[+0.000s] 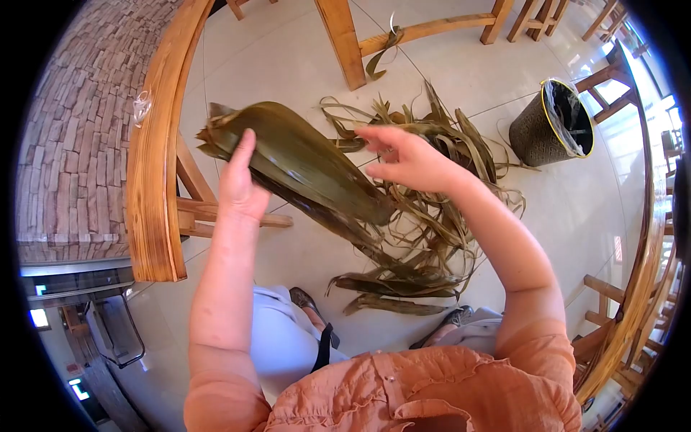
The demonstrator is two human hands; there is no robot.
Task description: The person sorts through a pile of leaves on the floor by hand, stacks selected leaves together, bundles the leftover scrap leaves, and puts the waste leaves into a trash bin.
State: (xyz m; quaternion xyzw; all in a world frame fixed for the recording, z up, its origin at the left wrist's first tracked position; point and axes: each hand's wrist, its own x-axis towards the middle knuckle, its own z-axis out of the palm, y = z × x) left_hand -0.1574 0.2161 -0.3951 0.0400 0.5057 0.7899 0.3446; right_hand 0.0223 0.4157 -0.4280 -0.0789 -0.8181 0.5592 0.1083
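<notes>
My left hand (pixel 243 181) is wrapped around a bundle of long, broad olive-green leaves (pixel 302 162), its thumb lying across the top. The bundle slants down to the right, with its cut stem ends at the upper left. Just right of the bundle, my right hand (pixel 407 160) hangs in the air with its fingers apart, nothing visible between them. Below and behind that hand, a tangled heap of leaves and torn strips (pixel 461 140) lies on the tiled floor. Several flat dark leaves (pixel 396 284) rest close to my feet.
A dark bin with a gold rim and plastic liner (pixel 536 133) stands right of the heap. At the left is a wooden bench or table (pixel 158 165) with a crumpled clear plastic piece (pixel 142 108) on it. Wooden legs (pixel 342 43) rise ahead; a long table edge (pixel 648 237) curves along the right.
</notes>
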